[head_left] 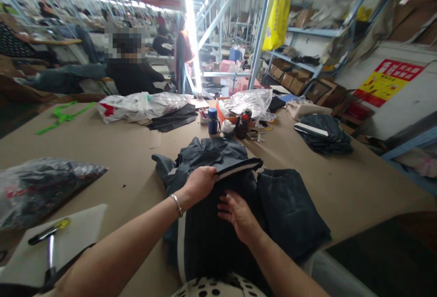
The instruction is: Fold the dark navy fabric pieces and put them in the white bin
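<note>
Dark blue-grey trousers [218, 228] lie in front of me, with a pale stripe down the left side and the lower part against my body. My left hand [201, 182] pinches the waistband [239, 168], whose lighter inner side shows as it stands raised. Just below it, my right hand [235, 212] hovers over the dark cloth with its fingers spread; whether they touch the cloth I cannot tell. More bunched dark cloth [211, 149] lies behind the waistband. To the right rests a folded dark garment [290, 210].
A blue flask [212, 121], a dark bottle [243, 124] and an orange box [225, 114] stand at the back. A stack of folded garments [322, 135] lies right. At left are a filled plastic bag [44, 187] and a hammer [51, 253]. A person [133, 74] sits beyond the table.
</note>
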{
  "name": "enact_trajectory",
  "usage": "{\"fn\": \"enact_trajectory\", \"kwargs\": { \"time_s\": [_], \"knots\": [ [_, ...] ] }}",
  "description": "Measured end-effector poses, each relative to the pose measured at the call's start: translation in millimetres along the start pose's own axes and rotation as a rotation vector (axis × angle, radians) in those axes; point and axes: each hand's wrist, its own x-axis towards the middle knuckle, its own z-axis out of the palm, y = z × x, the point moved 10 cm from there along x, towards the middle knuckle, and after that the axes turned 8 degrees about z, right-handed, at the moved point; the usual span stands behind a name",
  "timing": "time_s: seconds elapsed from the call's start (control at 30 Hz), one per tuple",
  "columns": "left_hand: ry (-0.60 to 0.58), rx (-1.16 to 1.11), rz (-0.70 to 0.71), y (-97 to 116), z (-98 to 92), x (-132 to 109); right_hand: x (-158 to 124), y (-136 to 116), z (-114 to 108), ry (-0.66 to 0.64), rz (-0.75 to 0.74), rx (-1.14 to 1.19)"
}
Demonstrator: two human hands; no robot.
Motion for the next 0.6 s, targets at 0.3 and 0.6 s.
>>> {"fn": "enact_trajectory", "kwargs": {
  "time_s": [0.3, 0.6],
  "knots": [
    [0.068, -1.208, -0.153, 32, -0.7, -43, 1, -85, 43, 0.110, -0.264, -0.358],
    [-0.019, -1.690, -0.296, 20, -21.6, -72, -1, -93, 66, -0.213, -0.378, -0.868]
  ]
}}
